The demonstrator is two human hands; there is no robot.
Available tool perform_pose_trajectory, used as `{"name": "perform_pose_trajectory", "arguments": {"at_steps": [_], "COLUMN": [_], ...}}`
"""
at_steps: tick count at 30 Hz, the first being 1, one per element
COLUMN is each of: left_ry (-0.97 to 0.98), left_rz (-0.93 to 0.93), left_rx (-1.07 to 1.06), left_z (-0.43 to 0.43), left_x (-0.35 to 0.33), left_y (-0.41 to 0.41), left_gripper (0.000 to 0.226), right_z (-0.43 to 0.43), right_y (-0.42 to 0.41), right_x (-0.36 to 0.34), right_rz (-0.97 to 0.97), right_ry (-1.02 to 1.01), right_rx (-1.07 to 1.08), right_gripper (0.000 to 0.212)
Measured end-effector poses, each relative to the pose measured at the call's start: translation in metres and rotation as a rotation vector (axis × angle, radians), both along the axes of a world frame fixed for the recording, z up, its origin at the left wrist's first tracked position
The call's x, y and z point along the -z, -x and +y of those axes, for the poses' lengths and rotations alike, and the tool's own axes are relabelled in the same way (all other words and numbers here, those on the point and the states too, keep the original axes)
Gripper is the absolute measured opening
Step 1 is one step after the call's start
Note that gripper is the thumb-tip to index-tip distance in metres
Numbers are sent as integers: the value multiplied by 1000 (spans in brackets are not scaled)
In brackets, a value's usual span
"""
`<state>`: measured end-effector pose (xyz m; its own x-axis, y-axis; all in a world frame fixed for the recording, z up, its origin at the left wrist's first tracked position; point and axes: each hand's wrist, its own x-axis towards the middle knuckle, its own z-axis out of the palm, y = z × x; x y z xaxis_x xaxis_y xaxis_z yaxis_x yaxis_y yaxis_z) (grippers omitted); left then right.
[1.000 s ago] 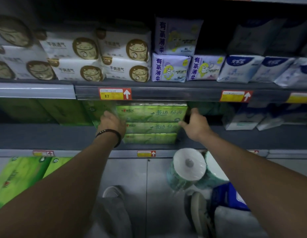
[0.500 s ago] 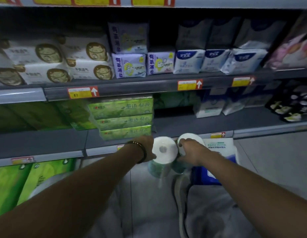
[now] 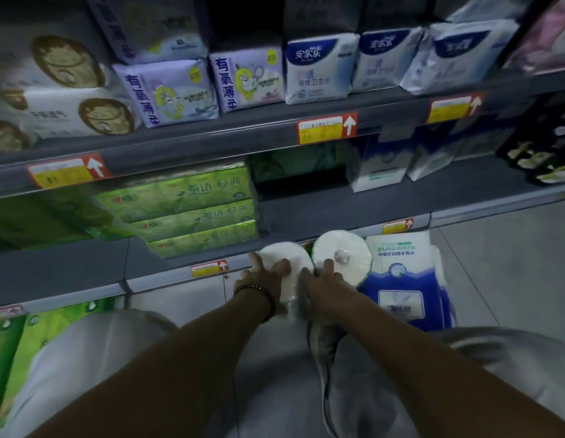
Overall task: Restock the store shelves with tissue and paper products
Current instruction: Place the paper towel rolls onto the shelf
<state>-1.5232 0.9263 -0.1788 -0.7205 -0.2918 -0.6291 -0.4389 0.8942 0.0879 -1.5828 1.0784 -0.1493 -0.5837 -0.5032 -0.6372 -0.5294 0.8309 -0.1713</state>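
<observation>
Gripping two plastic-wrapped white paper rolls (image 3: 341, 257), both hands (image 3: 265, 279) rest on top.

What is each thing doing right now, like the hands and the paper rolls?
Left hand: gripping the left white paper roll.
Right hand: on the right white paper roll.
Both rolls: upright, side by side, below the shelf.
Green tissue packs: stacked three high on the shelf.
Blue-and-white paper pack: beside the rolls.

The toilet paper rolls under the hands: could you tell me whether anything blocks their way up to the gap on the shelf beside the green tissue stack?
Nothing visible does. Both the left hand and right hand rest on the toilet paper rolls, and the bare shelf gap right of the green tissue stack lies open directly above.
</observation>
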Motion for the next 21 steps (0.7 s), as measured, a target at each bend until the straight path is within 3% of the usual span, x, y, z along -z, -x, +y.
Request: {"name": "perform_pose_trajectory", "arguments": {"at_steps": [2,5,11,14,17,21], "left_ry": [-47,-62,-4,-24,-60,-109], "left_rz": [55,25,149,149,190,256], "left_rx": [-92,-211,11,-15,-43,-30], "left_z": [-5,-12,-10,-17,-26,-37], "left_x": [14,35,3,-19,-42,-88], "left_y": [1,6,-4,-8,-20,-33], "left_gripper": [112,137,95,98,105,98], "right_z": [-2,-3,2,7,10,20], "right_y": [2,2,-4,-4,-2,5], "right_x": [-4,-3,-14,-28,-50,-84], "right_rz": [-26,-28,-46,-50,-126,-186], "right_ry": [-18,7,106,211,257,293], "right_rx": [-6,-2,35,65,100,219], "right_gripper": [94,90,72,68,78,93]}}
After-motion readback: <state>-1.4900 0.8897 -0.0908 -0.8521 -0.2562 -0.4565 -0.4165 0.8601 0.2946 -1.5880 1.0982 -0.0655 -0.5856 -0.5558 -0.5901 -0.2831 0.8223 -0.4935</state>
